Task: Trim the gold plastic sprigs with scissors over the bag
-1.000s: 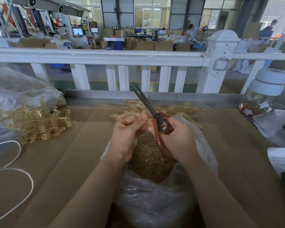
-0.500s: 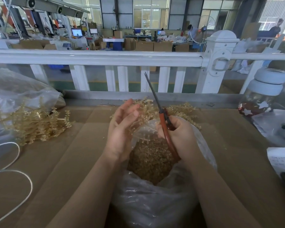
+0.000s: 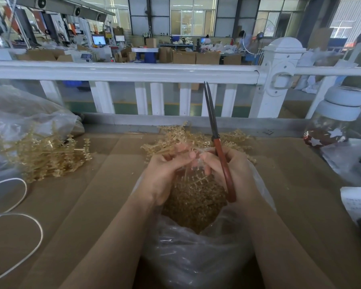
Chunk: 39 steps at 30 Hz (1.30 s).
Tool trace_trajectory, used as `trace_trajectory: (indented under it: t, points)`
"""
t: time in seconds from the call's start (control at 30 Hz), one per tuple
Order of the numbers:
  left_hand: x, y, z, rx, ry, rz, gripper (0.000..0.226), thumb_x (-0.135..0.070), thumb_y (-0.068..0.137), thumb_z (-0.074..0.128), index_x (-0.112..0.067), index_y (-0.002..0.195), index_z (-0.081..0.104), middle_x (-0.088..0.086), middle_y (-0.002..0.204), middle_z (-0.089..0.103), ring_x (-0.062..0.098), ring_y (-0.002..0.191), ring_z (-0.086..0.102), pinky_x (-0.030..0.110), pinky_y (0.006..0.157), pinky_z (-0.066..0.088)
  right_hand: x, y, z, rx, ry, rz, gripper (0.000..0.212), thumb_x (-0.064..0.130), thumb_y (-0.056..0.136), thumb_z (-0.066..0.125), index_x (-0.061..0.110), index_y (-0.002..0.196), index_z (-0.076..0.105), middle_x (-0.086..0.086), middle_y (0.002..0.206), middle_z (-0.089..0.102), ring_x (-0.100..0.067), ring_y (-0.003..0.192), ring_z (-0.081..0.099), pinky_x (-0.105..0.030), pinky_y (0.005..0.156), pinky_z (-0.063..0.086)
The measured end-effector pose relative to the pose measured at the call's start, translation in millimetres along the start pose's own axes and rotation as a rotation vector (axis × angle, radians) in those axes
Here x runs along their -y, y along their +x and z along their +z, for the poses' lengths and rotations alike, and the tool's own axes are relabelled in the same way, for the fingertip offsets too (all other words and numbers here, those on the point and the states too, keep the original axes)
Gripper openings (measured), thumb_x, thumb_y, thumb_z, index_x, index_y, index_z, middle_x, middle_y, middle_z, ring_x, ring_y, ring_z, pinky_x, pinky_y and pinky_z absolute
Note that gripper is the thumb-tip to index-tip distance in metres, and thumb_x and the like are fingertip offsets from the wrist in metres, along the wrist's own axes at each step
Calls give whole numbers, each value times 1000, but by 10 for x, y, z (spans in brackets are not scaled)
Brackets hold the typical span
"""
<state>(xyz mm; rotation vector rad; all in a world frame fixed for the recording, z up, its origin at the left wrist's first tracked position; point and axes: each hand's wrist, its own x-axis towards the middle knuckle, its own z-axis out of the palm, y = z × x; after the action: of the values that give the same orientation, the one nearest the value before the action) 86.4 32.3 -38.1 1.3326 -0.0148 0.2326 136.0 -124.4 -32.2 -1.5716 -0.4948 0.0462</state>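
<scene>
A clear plastic bag (image 3: 198,261) stands open in front of me, filled with trimmed gold bits (image 3: 193,203). Over its mouth my left hand (image 3: 165,172) pinches a gold plastic sprig (image 3: 193,173) that hangs between both hands. My right hand (image 3: 233,174) grips the red-handled scissors (image 3: 222,163); their blades are together and point up toward the railing. The fingertips of my right hand also touch the sprig. A loose heap of gold sprigs (image 3: 188,138) lies just behind my hands.
A second pile of gold sprigs (image 3: 44,157) spills from a clear bag (image 3: 19,117) at the left. A white cord (image 3: 15,222) loops at the lower left. A lidded jar (image 3: 333,117) and papers (image 3: 356,203) sit at the right. A white railing (image 3: 133,73) runs behind the cardboard-covered table (image 3: 92,195).
My left hand went from open beside the heap to pinching a sprig over the bag. The right hand moved in to meet it, with the scissors turned more upright.
</scene>
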Motion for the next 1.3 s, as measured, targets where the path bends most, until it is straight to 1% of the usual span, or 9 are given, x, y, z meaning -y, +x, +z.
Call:
trace_trajectory:
  t: [0.13,0.23,0.4,0.5,0.7,0.83,1.03,1.13,1.3]
  points:
    - [-8,-12,34,-84,4,45,15,-28,82,71,-15,79,79,11,89,74,26,82,67,48,87,53,-23,20,5,-18,-57,-28,16,16,92,70,5,79,71,0,55,64,-6,46,55,-14,48,44]
    - [-25,-25,51,-151,3,99,17,-25,84,72,-10,77,77,11,77,72,20,67,66,40,71,59,-34,23,14,-34,-99,-20,11,22,88,75,15,79,72,5,57,66,-4,50,59,-13,50,47]
    - [-47,-7,27,-267,8,260,24,-5,93,65,-12,70,67,-4,61,63,5,55,58,19,55,49,2,-20,-3,-56,-410,-65,34,68,69,75,44,90,62,38,85,65,20,82,59,-2,59,43]
    - [-53,18,-38,-309,80,330,33,-8,95,63,-22,66,68,-10,59,58,1,55,51,13,56,44,52,-56,-64,-44,-666,-135,50,84,65,62,48,100,54,33,90,61,25,89,51,-4,57,41]
    - [-30,55,-148,-319,115,362,19,-19,95,63,-14,79,70,-3,70,55,9,65,46,23,66,41,60,-81,-54,-27,-900,-238,48,83,70,59,39,85,46,23,81,52,7,77,50,-11,57,32]
    - [-22,48,-126,-291,138,366,17,-28,90,70,-12,90,74,-5,83,72,5,77,63,15,70,49,27,-70,-56,-15,-958,-261,48,84,72,58,41,93,50,24,81,51,6,78,49,-10,58,32]
    - [-18,34,-102,-233,147,387,16,-31,88,68,-27,73,70,-17,67,62,-5,64,55,9,65,44,74,-90,-38,11,-921,-229,47,81,71,59,44,97,45,26,81,49,8,76,48,-7,59,33]
    - [-12,42,-120,-218,139,400,19,-32,89,68,-17,77,67,-16,66,59,-3,63,52,9,64,43,107,-122,-41,13,-945,-245,46,80,72,60,46,98,44,29,78,47,11,75,46,-6,57,32]
    - [-4,53,-131,-210,160,391,19,-26,91,66,-23,73,67,-16,67,58,-3,64,53,9,65,43,115,-123,-33,14,-961,-234,46,80,72,60,45,98,45,30,78,47,13,73,45,-4,56,30]
